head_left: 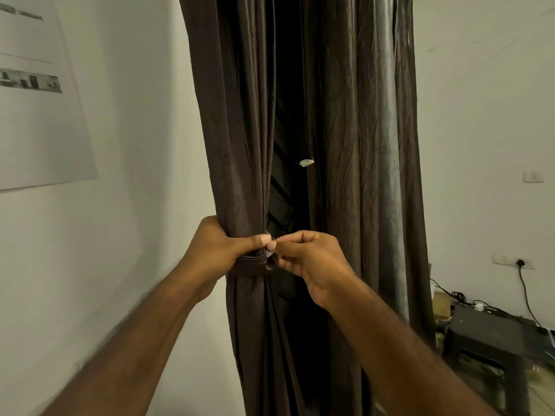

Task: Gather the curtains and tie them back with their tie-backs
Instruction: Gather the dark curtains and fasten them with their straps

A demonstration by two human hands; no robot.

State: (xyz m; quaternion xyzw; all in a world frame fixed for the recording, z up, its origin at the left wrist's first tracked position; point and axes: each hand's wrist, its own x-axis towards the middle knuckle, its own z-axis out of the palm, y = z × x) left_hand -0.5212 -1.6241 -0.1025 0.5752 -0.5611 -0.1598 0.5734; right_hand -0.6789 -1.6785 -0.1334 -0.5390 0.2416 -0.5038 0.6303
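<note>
- Head view: my left hand (214,250) is wrapped around the gathered left curtain (240,163), a dark brown, faintly sheened cloth bunched into tight upright folds; fingers curl behind the bundle, thumb pressed flat across its front.
- The tie-back (250,265), a smooth band of the same brown cloth, circles the bundle just under my thumb, at about 6 o'clock from it.
- My right hand (306,259) sits at 3 o'clock of the left, thumb and forefinger pressed together, pinching the band's end, where a small round loop shows.
- The right curtain (369,163) hangs loose at 1 o'clock, crinkled, with a grey shine down its ridges.
- Between the two curtains is a dark gap with a small pale scrap (305,163) in it.
- A flat paper sheet (39,115) is on the wall at 10 o'clock; a boxy black stool (492,340) stands at 4 o'clock among cables.
</note>
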